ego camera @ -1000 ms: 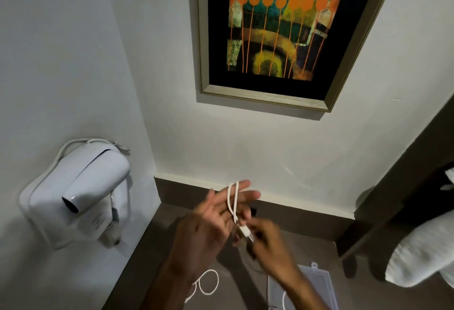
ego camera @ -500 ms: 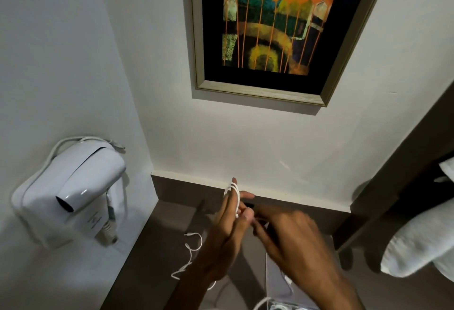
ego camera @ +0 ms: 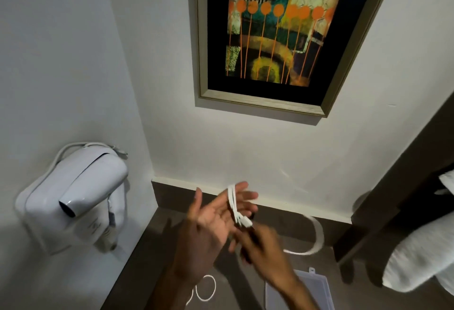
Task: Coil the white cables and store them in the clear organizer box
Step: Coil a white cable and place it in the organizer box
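My left hand [ego camera: 211, 219] is raised palm up with fingers spread. A white cable [ego camera: 233, 205] is looped several times around its fingers, and its plug hangs at the lower end. My right hand [ego camera: 260, 248] is blurred just below and right, pinching the cable's free length, which swings out in a blurred arc [ego camera: 317, 238] to the right. The clear organizer box [ego camera: 317, 290] lies on the brown counter at the bottom, partly behind my right forearm. Another white cable [ego camera: 206, 287] lies curled on the counter near my left wrist.
A white wall-mounted hair dryer [ego camera: 73, 199] hangs on the left wall. A framed painting [ego camera: 275, 34] is on the wall ahead. Rolled white towels [ego camera: 422, 263] sit on a dark shelf at the right. The brown counter [ego camera: 152, 248] meets the wall just behind my hands.
My left hand turned from edge-on to palm up, and more loops now sit on its fingers. My right hand swung down and right, whipping the loose cable out to the right.
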A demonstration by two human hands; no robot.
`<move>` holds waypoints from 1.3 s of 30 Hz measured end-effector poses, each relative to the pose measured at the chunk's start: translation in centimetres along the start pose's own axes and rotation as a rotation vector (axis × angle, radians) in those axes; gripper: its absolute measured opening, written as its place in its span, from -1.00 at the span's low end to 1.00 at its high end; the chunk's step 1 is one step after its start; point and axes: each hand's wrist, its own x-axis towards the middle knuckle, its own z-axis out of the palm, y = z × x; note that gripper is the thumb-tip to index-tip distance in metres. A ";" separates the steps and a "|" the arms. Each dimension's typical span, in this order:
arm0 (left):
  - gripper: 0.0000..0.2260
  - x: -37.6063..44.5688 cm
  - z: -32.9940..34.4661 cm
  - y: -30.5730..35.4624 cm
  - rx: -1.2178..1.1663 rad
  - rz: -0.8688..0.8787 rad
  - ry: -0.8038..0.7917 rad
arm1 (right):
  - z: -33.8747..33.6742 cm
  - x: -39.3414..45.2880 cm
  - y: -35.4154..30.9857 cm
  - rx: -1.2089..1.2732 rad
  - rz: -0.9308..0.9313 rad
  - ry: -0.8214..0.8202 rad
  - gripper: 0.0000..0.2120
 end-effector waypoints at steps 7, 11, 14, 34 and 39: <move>-0.52 0.1 0.4 2.2 0.494 0.123 0.064 | 0.3 -3.4 -2.9 -0.444 0.030 0.114 -0.83; -0.62 0.1 -0.2 -0.1 0.715 -0.046 0.200 | -4.6 -1.4 -5.4 -0.619 -0.264 0.334 -0.93; -0.24 -0.7 1.1 -0.8 0.633 -0.051 0.012 | -7.1 1.4 -5.0 -0.630 -0.336 0.347 -0.93; -0.60 -1.3 1.4 0.8 0.575 0.010 0.197 | -3.3 -2.1 -5.4 -0.516 -0.177 0.283 -0.91; 0.58 -1.5 2.8 0.4 0.413 -0.073 -0.085 | -9.1 1.4 -6.0 -0.690 -0.367 0.369 -0.94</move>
